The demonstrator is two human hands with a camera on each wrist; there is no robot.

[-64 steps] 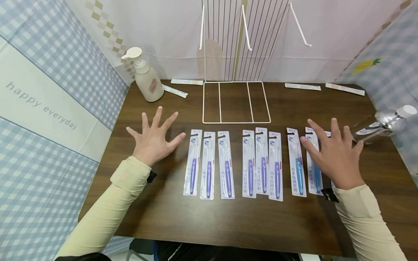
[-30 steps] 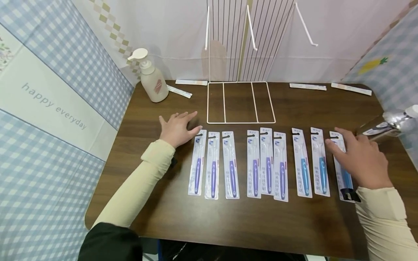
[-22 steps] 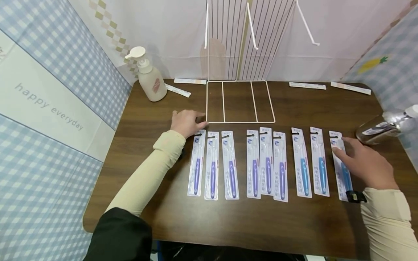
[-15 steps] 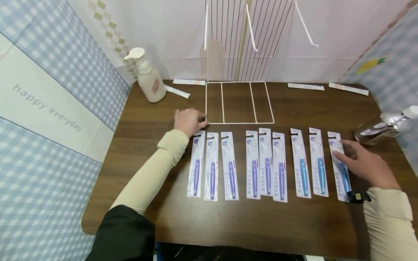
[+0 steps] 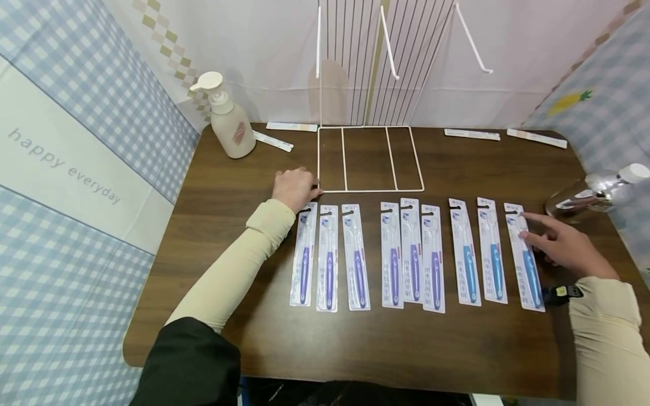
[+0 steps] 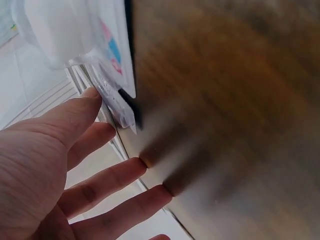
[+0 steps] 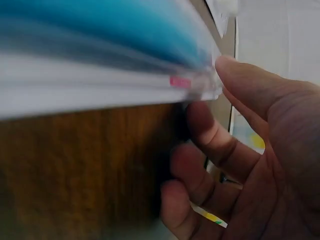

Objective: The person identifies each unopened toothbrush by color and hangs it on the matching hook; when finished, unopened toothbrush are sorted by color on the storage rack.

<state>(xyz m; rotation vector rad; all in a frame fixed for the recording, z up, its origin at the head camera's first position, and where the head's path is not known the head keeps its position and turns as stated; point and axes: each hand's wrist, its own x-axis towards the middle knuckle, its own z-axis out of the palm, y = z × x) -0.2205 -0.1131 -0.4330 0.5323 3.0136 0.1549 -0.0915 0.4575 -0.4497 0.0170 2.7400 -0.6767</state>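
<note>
A pale cloth backdrop (image 5: pixel 274 62) is hanging behind a brown wooden table (image 5: pixel 355 349), where nine packaged toothbrushes are lying in a row between the two hands. The right hand (image 5: pixel 571 245) is resting at the row's end, thumb and forefinger touching the near edge of a blue toothbrush (image 5: pixel 525 259), other fingers curling in; whether it is pinching the pack or only touching it, I cannot tell. The left hand (image 5: pixel 294 189) is spreading loosely, fingertips meeting the table, gripping nothing visible, with a purple toothbrush (image 5: pixel 303 259) lying just on its near side and the wire rack (image 5: pixel 370 191) standing beside its fingertips. A dark bottle (image 5: pixel 574 203) is standing just beyond the right hand, so a wide outward swing could be knocking it over. A stray left finger could be shoving the rack, and uneven thumb pressure could be turning the blue pack askew.
</note>
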